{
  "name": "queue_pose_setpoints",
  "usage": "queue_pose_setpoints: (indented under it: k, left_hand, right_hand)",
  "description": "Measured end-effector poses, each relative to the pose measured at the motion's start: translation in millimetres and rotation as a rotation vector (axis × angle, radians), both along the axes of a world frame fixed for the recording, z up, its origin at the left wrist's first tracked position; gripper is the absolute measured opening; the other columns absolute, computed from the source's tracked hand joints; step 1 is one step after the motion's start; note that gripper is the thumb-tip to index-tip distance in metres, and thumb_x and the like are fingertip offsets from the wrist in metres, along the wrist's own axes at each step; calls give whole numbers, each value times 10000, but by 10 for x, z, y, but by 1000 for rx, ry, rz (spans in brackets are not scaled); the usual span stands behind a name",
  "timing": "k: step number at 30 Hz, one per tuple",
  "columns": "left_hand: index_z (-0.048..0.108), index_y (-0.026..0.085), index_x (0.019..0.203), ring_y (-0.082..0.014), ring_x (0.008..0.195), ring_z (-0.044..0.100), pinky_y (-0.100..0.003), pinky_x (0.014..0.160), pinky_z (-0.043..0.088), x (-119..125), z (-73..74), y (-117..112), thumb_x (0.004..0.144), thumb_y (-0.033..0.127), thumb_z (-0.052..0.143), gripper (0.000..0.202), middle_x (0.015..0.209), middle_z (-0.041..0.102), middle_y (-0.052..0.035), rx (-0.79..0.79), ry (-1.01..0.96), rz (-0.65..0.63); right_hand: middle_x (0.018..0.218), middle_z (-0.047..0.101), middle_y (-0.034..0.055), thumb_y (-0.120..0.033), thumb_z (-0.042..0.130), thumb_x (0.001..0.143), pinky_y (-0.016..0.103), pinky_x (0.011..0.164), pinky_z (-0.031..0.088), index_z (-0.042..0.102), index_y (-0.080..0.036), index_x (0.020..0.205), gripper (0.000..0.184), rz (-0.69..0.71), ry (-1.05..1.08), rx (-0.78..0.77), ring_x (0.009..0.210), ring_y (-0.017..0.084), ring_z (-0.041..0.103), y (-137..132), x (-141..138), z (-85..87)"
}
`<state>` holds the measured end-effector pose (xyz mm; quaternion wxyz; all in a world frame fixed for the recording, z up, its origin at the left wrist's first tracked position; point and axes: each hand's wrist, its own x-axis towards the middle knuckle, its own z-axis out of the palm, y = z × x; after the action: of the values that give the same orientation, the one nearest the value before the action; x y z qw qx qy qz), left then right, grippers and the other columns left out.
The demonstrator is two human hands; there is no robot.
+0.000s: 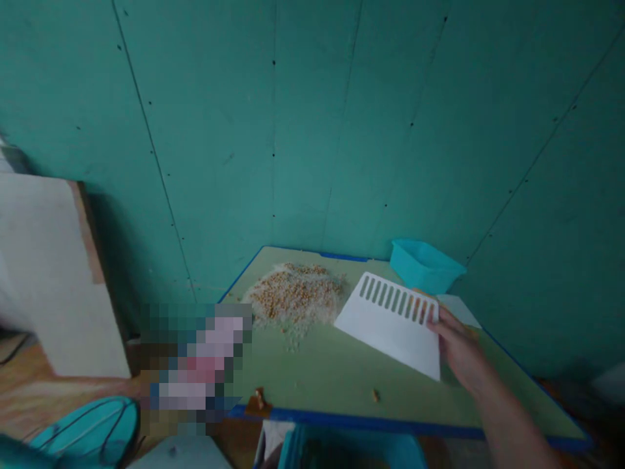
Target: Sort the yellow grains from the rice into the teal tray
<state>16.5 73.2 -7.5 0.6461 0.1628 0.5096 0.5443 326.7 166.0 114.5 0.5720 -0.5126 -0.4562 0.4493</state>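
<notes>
Holds a white slotted scraper (388,326) in the right hand (461,348), above the right-hand half of the green-topped table (312,374). Clamped at the scraper's right end: thumb on the near face, fingers behind, partly visible through the end slots. Cannot tell how the fingers of the left hand stand, being out of view.

Runs lengthwise from far left to near right, slanting across the tabletop. Turns the slotted edge up toward the wall (303,130) and the longer plain edge down toward the near side; aims the left end at the pile of grains (297,293). Tilts, with the broad plain face toward the camera. Cannot tell whether touching the tabletop along the lower edge.

Mixed in the pile: orange-brown kernels and whitish bits, spread over the far left of the table. Just beyond the scraper, near the far right edge, a turquoise basin (424,267), with a white sheet (459,309) close by. Below the near edge, a blue tub (351,449). Pixelated beyond reading at the table's left: a pink-and-white patch (208,365).
</notes>
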Motion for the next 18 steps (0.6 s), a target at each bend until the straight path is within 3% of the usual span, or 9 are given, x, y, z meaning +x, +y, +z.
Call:
queue_pose_setpoints:
  k: [2,6,10,18]
  left_hand:
    - [598,210,487,-149,359,461,-272,402,340,67,-47,-130,386,22,592,214,307,487,74,34,-1,-43]
    - [601,189,434,-78,283,351,-223,380,221,220,-29,-206,364,55,492,187,247,471,84,30,66,-113]
    - [570,186,402,-87,303,381,-226,391,211,275,64,-151,367,98,505,116,289,531,44,14,-3,-113]
    - [629,170,468,-74,297,336,-228,418,183,261,163,-164,356,61,488,211,252,480,70,-35,83,-53]
  right_hand:
    - [918,657,8,-250,585,591,295,703,422,595,-233,928,338,-28,-7,-27,884,217,580,-152,151,-153]
    - [929,651,13,-270,584,598,306,693,428,571,-229,967,372,-34,-18,-46,868,222,580,-299,264,-336]
    - [918,650,5,-318,549,655,312,727,421,566,-235,947,304,-28,-154,-63,879,222,574,-349,189,-295]
    - [990,616,23,-413,488,753,312,794,401,543,-235,970,286,216,-286,-130,941,218,544,-543,60,-135]
